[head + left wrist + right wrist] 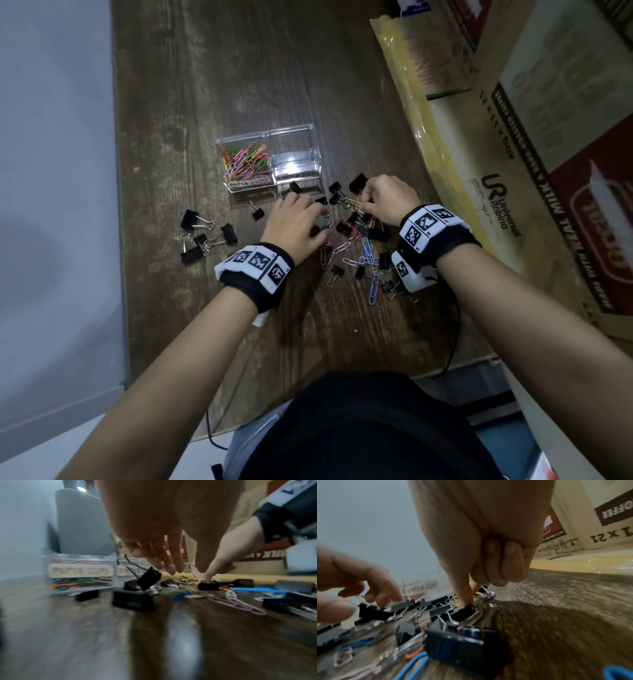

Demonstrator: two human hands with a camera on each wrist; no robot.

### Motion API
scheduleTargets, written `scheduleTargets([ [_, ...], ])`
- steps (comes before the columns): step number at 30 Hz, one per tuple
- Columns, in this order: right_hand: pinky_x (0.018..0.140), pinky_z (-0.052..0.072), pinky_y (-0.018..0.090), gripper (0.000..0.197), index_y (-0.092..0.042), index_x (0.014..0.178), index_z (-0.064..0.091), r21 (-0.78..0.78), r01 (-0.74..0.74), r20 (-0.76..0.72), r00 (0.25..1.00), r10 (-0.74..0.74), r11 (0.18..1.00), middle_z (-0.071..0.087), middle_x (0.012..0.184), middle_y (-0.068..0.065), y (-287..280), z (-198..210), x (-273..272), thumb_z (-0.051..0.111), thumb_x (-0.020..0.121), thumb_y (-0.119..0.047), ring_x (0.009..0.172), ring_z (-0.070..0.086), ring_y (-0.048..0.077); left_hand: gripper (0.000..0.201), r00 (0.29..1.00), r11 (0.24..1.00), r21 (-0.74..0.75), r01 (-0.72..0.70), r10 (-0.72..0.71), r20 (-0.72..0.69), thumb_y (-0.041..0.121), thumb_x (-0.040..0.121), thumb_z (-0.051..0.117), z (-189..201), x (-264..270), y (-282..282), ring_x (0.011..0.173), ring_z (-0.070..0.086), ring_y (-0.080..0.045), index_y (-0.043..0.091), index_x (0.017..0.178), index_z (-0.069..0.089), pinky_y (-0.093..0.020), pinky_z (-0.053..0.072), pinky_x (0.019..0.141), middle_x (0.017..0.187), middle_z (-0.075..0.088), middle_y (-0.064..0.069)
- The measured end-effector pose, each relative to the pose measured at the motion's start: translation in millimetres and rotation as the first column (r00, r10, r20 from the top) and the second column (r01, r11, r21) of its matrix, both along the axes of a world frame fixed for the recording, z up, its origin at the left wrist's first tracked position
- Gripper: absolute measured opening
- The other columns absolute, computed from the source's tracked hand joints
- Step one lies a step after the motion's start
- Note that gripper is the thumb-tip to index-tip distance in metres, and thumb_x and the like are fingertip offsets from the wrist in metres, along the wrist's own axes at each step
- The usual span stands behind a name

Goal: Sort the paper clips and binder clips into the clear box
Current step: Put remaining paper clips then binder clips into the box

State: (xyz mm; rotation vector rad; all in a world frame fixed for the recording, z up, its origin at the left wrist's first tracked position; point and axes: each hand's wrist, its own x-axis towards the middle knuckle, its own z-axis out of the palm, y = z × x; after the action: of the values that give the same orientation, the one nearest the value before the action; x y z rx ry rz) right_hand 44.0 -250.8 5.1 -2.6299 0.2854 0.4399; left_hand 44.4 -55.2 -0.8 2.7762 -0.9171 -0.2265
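The clear box [317, 150] stands on the wooden table; its left half holds colourful paper clips [245, 159] and its right half, labelled binder clips [423, 587], looks empty. Black binder clips and loose paper clips [359, 240] lie scattered in front of it. My right hand [363, 205] pinches a yellow paper clip [354, 202] with thumb and forefinger, the other fingers [503, 566] curled in; the yellow paper clip [478, 601] lies low among the binder clips. My left hand [318, 219] hangs over the pile, its fingers [171, 563] loosely extended downward, nothing plainly held.
Large cardboard boxes [513, 137] line the table's right side. More binder clips [205, 236] sit apart at the left. The table's left edge [118, 205] runs beside a pale wall. A black cable [454, 339] trails off the near edge.
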Motion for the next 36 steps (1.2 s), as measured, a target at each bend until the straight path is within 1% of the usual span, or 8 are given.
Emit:
scheduleTargets([
  [6, 0.054, 0.036, 0.018, 0.016, -0.017, 0.068, 0.056, 0.272, 0.207, 0.094, 0.966, -0.240, 0.940, 0.051, 0.059, -0.009, -10.3, 1.9, -14.0, 0.068, 0.077, -0.013, 0.055, 0.045, 0.003, 0.042, 0.997, 0.981, 0.177, -0.073, 0.073, 0.002, 0.041, 0.086, 0.055, -5.1, 1.5, -26.6, 0.117, 0.042, -0.029, 0.008, 0.110, 0.057, -0.039, 0.032, 0.095, 0.122, 0.053, -0.010],
  [11, 0.038, 0.036, 0.011, 0.026, -0.017, 0.072, 0.047, 0.608, 0.382, -0.045, 0.891, -0.451, 0.696, 0.052, 0.066, -0.001, -24.1, 1.4, -35.3, 0.059, 0.083, 0.003, 0.042, 0.048, 0.000, 0.029, 0.998, 0.982, 0.179, -0.055, 0.059, -0.015, 0.023, 0.089, 0.054, -9.9, -2.2, -29.2, 0.116, 0.041, -0.029, 0.008, 0.114, 0.055, -0.039, 0.031, 0.094, 0.123, 0.053, -0.010],
  [14, 0.038, 0.036, 0.016, 0.019, -0.009, 0.097, 0.045, 0.637, 0.413, -0.113, 0.886, -0.451, 0.651, 0.050, 0.071, 0.002, -29.8, 3.2, -44.5, 0.044, 0.088, 0.008, 0.048, 0.049, 0.007, 0.020, 0.991, 0.998, -0.013, -0.055, 0.053, -0.125, 0.022, 0.091, 0.051, -2.4, -1.0, -19.4, 0.110, 0.049, -0.026, 0.011, 0.106, 0.055, -0.039, 0.034, 0.095, 0.113, 0.061, -0.007],
  [17, 0.036, 0.033, 0.018, 0.020, -0.011, 0.092, 0.047, 0.632, 0.462, -0.149, 0.860, -0.488, 0.622, 0.048, 0.068, 0.002, -32.1, 2.4, -47.6, 0.034, 0.089, 0.006, 0.047, 0.045, 0.009, 0.017, 0.929, 0.936, -0.276, -0.220, 0.114, -0.351, 0.012, 0.092, 0.047, 4.9, -1.6, -6.6, 0.094, 0.058, -0.020, 0.010, 0.109, 0.050, -0.031, 0.043, 0.085, 0.103, 0.062, -0.006],
  [23, 0.080, 0.048, 0.033, 0.021, -0.023, 0.067, 0.054, 0.161, 0.182, -0.040, 0.983, -0.178, 0.970, 0.060, 0.071, -0.005, -19.3, -0.1, -33.2, 0.063, 0.085, -0.027, 0.072, 0.057, 0.015, 0.027, 0.689, 0.767, -0.321, -0.556, 0.210, -0.694, 0.017, 0.095, 0.033, 5.8, -1.5, -0.1, 0.061, 0.043, -0.013, 0.021, 0.071, 0.043, -0.028, 0.030, 0.057, 0.063, 0.040, 0.005],
  [28, 0.088, 0.045, 0.037, 0.023, -0.012, 0.081, 0.068, -0.059, 0.168, -0.075, 0.982, -0.173, 0.984, 0.069, 0.084, 0.002, -5.0, 0.3, -24.5, 0.072, 0.078, -0.035, 0.086, 0.064, 0.022, 0.014, 0.948, 0.986, -0.080, -0.148, 0.118, -0.297, 0.029, 0.089, 0.054, -3.6, -2.4, 6.6, 0.080, 0.056, -0.016, 0.015, 0.092, 0.055, -0.030, 0.047, 0.069, 0.083, 0.058, 0.003],
  [31, 0.087, 0.043, 0.036, 0.023, -0.012, 0.087, 0.069, -0.065, 0.262, -0.065, 0.962, -0.266, 0.963, 0.071, 0.090, 0.001, -4.1, 0.5, -25.3, 0.074, 0.076, -0.032, 0.092, 0.064, 0.022, 0.020, 0.971, 0.996, -0.034, -0.085, 0.075, -0.228, 0.029, 0.088, 0.057, -9.0, -3.2, 12.2, 0.100, 0.059, -0.025, 0.019, 0.106, 0.057, -0.039, 0.049, 0.081, 0.108, 0.063, -0.004],
  [36, 0.085, 0.052, 0.037, 0.009, -0.015, 0.073, 0.069, 0.079, 0.423, -0.126, 0.902, -0.412, 0.903, 0.071, 0.085, 0.003, -22.7, -2.5, -34.9, 0.075, 0.077, -0.021, 0.084, 0.066, 0.019, 0.019, 0.985, 1.000, 0.000, -0.009, 0.009, -0.171, 0.027, 0.091, 0.053, -7.5, -4.0, 9.3, 0.102, 0.058, -0.026, 0.015, 0.106, 0.058, -0.039, 0.047, 0.082, 0.109, 0.061, -0.006],
])
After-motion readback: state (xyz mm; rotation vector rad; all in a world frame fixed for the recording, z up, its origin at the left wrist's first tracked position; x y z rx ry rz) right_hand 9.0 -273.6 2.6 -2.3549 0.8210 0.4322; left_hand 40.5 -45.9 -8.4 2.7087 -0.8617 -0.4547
